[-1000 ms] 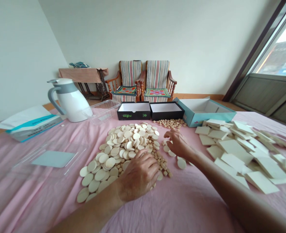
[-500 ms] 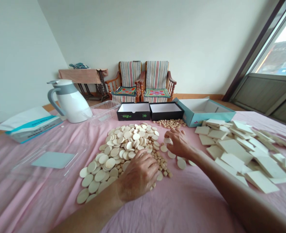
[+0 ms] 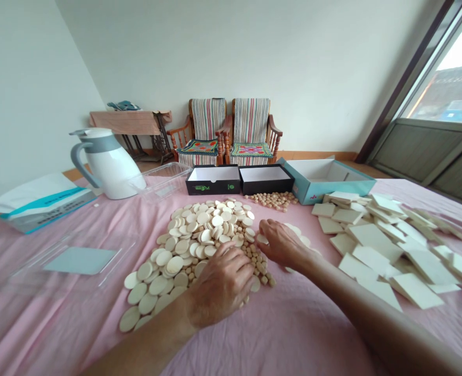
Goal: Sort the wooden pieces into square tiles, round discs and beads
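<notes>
My left hand (image 3: 222,282) rests palm down on the near right side of a heap of round wooden discs (image 3: 175,265). Its fingers are bent and slightly apart, with their tips partly hidden among the pieces. Small wooden beads (image 3: 260,261) lie along the heap's right edge, between my two hands. My right hand (image 3: 281,242) is just right of these, its fingers curled around a pale wooden disc (image 3: 262,238) that shows between thumb and fingers. More loose discs (image 3: 304,241) lie on the cloth behind and beside this hand, partly covered by it.
Square wooden tiles (image 3: 376,243) are heaped at the right. Black boxes (image 3: 213,187) and a blue box (image 3: 313,188) stand behind, with more beads (image 3: 274,199) before them. A jug (image 3: 115,167), clear plastic trays (image 3: 168,180) and a bag (image 3: 46,206) stand left on the pink cloth (image 3: 293,324).
My right hand has moved left and slightly nearer, toward the heap's edge, uncovering discs behind it. My left hand stays nearly in place. The whole view has shifted slightly.
</notes>
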